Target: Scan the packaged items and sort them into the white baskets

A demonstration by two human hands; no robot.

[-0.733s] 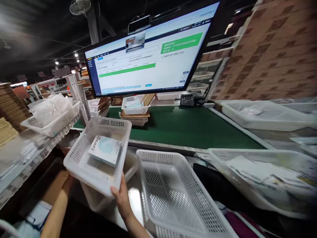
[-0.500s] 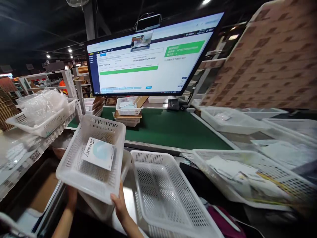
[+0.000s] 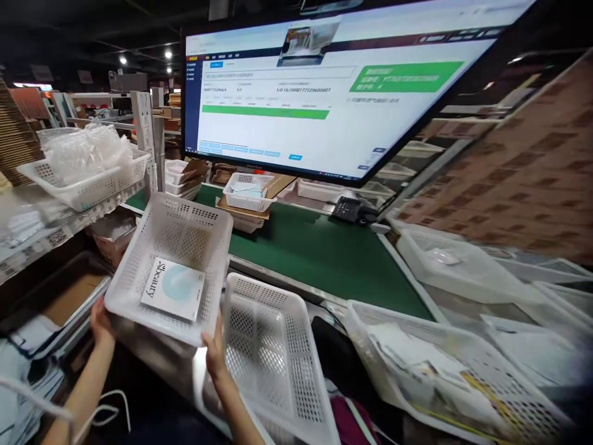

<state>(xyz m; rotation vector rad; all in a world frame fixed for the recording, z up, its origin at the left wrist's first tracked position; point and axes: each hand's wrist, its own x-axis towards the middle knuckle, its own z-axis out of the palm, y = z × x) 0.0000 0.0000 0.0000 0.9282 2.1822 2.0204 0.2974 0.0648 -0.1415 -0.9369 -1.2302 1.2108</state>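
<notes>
white perforated basket [image 3: 185,247] | tilted, held up | flat white-blue box [image 3: 172,296] inside

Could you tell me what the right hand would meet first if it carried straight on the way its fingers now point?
The right hand already grips the near rim of the held basket. Going on up and away, it would probably meet the white box lying inside; depth is hard to judge.

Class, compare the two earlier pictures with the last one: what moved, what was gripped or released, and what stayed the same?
The view swung, so the monitor looms larger. The white basket stays gripped by the left hand and right hand; nothing was released. The box inside slid toward the near wall and now lies flatter. The bare basket beside it and the green belt stayed put.
</notes>
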